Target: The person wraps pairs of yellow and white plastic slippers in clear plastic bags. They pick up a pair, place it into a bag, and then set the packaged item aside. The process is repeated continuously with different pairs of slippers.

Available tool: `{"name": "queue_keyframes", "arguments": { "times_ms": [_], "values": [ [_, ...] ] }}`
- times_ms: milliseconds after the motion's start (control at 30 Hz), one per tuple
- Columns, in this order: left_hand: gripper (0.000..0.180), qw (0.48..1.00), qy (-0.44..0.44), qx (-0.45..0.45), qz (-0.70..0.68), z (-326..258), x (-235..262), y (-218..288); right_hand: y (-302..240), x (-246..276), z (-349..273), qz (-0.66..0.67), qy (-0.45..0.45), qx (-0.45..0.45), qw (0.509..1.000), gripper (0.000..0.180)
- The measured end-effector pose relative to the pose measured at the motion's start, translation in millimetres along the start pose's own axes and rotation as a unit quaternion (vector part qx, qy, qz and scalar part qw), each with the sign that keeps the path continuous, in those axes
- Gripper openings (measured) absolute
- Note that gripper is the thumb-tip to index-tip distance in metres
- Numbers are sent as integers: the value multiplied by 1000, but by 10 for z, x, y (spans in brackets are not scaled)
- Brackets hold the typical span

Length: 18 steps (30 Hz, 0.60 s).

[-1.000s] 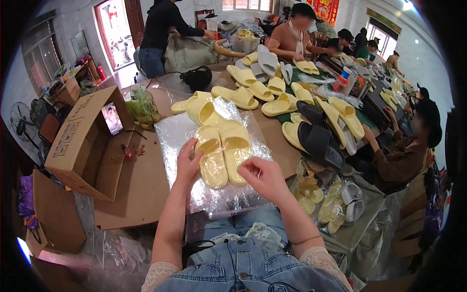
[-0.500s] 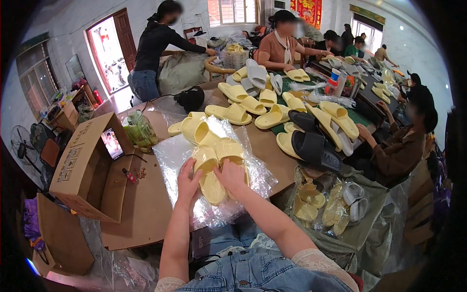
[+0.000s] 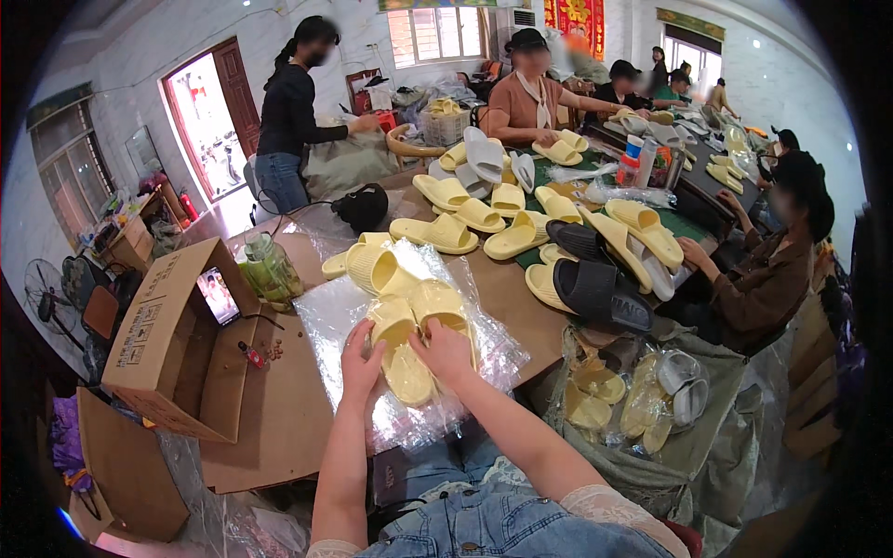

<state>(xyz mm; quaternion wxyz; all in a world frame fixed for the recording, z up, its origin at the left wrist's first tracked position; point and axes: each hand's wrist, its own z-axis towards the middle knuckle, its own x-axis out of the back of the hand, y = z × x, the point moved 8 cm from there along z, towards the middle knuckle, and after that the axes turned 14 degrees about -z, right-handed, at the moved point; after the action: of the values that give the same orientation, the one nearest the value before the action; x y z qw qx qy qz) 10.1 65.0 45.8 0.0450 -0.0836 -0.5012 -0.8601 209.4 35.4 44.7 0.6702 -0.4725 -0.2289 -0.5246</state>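
A pair of pale yellow slide slippers (image 3: pixel 407 372) lies in front of me, seemingly inside a clear plastic bag. On the left side, my left hand (image 3: pixel 360 360) grips the edge of the pair, its thumb toward the middle. My right hand (image 3: pixel 443 355) is closed on the right slipper (image 3: pixel 439 303), fingertips near its strap. Under the pair spreads a pile of shiny clear plastic bags (image 3: pixel 327 327). Just beyond, another yellow slipper (image 3: pixel 372 267) rests at the pile's far edge.
Loose yellow, grey and black slippers (image 3: pixel 595 290) heap at the right of the table. An open cardboard box (image 3: pixel 172 344) with a lit phone (image 3: pixel 218 296) stands left, beside a jar (image 3: pixel 270 270). A sack (image 3: pixel 642 465) of bagged slippers sits lower right. Several people work around.
My view has shifted slightly; both hands remain at the slipper pair with little movement. The person in black at the far left has straightened up and drawn their hands back.
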Motion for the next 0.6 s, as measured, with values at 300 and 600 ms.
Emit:
{"name": "queue_keyframes", "arguments": {
  "times_ms": [300, 600],
  "values": [
    [46, 1000, 3, 1, -6, 16, -9, -28, 14, 36, 1, 12, -1, 2, 1000, 42],
    [45, 1000, 4, 1, -14, 7, -4, -40, 30, 15, -6, 16, 4, -15, 1000, 44]
  ]
}}
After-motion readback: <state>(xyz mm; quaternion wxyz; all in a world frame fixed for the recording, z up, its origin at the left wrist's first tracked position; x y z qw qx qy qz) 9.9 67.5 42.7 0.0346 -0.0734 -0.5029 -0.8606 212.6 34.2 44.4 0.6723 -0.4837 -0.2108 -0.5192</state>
